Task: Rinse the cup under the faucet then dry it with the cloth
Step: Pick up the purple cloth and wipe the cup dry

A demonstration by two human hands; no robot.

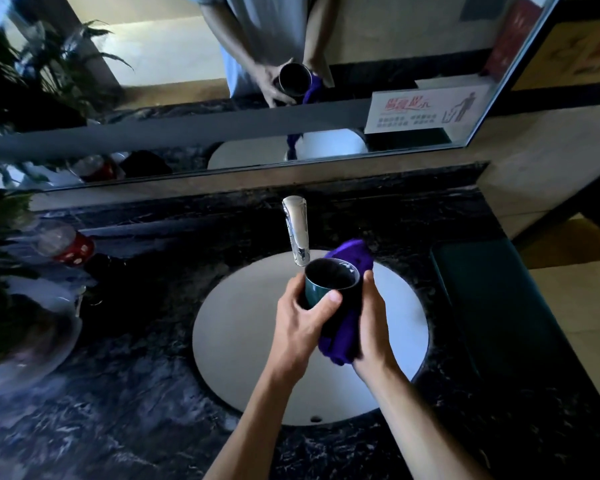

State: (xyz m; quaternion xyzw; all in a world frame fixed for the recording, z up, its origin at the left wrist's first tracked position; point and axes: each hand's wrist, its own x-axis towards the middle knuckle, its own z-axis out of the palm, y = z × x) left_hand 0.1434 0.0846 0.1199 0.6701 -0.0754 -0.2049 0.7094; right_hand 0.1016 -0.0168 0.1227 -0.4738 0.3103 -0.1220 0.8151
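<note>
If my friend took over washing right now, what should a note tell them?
Left hand: grips the dark green cup, held upright over the white sink, just below the faucet.
Right hand: presses the purple cloth against the cup's side.
Done: no water is visible running; drying seems under way.
Left: finish wiping the cup, inside too.

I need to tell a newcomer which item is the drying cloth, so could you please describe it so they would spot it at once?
Start at the round white sink set in the dark marble counter, below the chrome faucet. Over the basin, the left hand grips a dark green cup. The cloth is the purple fabric that the right hand presses against the cup's right side, the only bright purple thing there.
</note>
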